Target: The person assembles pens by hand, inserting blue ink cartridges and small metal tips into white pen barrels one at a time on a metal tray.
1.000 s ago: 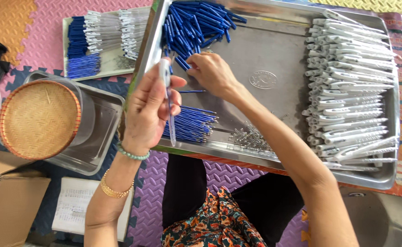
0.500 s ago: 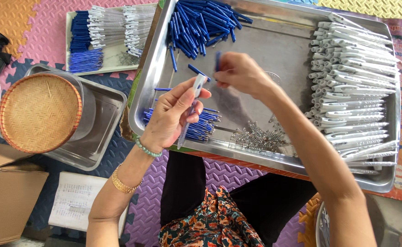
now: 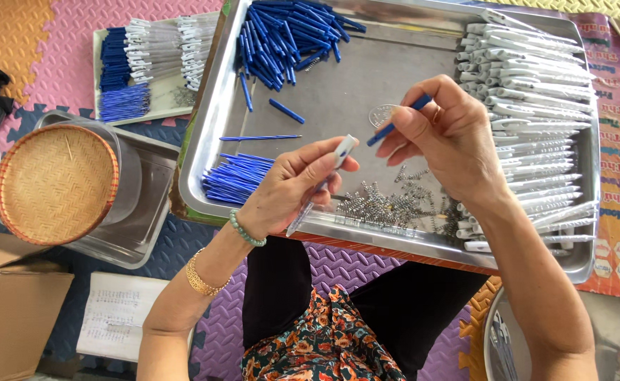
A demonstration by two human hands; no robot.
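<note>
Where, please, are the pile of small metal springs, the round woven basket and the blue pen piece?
springs (image 3: 387,204), head view, middle of the pile.
woven basket (image 3: 55,183), head view, centre of its weave.
blue pen piece (image 3: 394,127), head view, mid-shaft.

Two hands assembling pens over a steel tray

The left hand (image 3: 289,187) pinches a clear pen barrel (image 3: 322,185) tilted over the steel tray (image 3: 211,127), its white top end up; the right hand (image 3: 447,137) holds a blue pen cap piece (image 3: 398,121) just beside that top end, not quite touching. On the tray, a pile of small metal springs (image 3: 387,204) lies under the hands, blue refills (image 3: 236,180) at its near left edge, blue cap pieces (image 3: 282,35) heaped at its far left corner, and rows of white pen barrels (image 3: 529,106) along its right side. Left of the tray sits a round woven basket lid (image 3: 56,183).
</note>
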